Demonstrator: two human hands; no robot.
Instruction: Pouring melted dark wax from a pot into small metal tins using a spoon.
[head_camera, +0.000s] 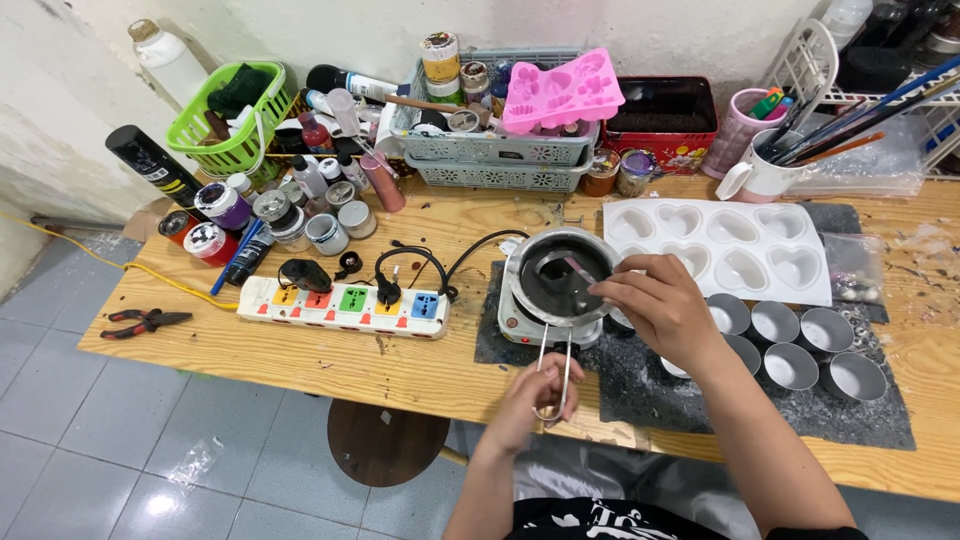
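Note:
My left hand (535, 395) grips the wire handle (553, 355) of a small metal pot (558, 277) that sits on a little white hot plate (520, 318). Inside the pot is a dark surface. My right hand (658, 305) hovers over the pot's right rim and pinches a thin stick (582, 270) that dips into it. The hot plate stands on a dark mat (650, 385) on the wooden table (300, 360).
A white heart-shaped mould tray (720, 245) lies behind my right hand, with several small metal cups (800, 350) to the right. A power strip (345, 305) with plugs lies left of the hot plate. Jars, bottles, baskets and a pink mould crowd the back. Red pliers (145, 322) rest at far left.

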